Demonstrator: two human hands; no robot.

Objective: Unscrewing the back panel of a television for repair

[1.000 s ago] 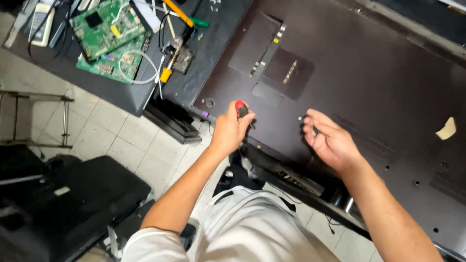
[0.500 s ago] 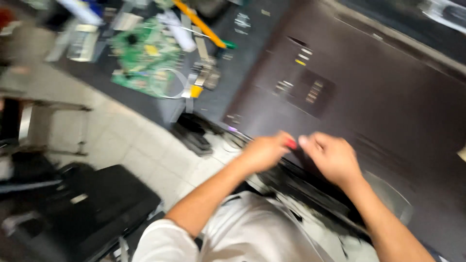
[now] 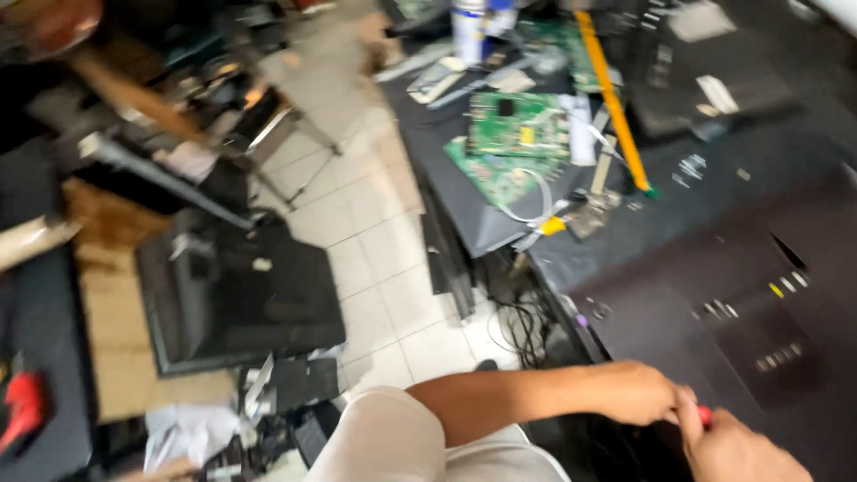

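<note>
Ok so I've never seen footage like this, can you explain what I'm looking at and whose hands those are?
There is no machine here: a camera on a person's head looks down at their own bare hands. The left hand and right hand meet at the lower right around a small red thing, which is too blurred to identify. They are over a big dark panel. Farther up the bench lie green circuit boards and a long yellow tool. The tiled floor is on the left.

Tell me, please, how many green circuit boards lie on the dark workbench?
2. One circuit board lies flat near the yellow bar; a second board sits just below it, partly overlapped, by the white cable. Blur at the bench's far end may hide more.
</note>
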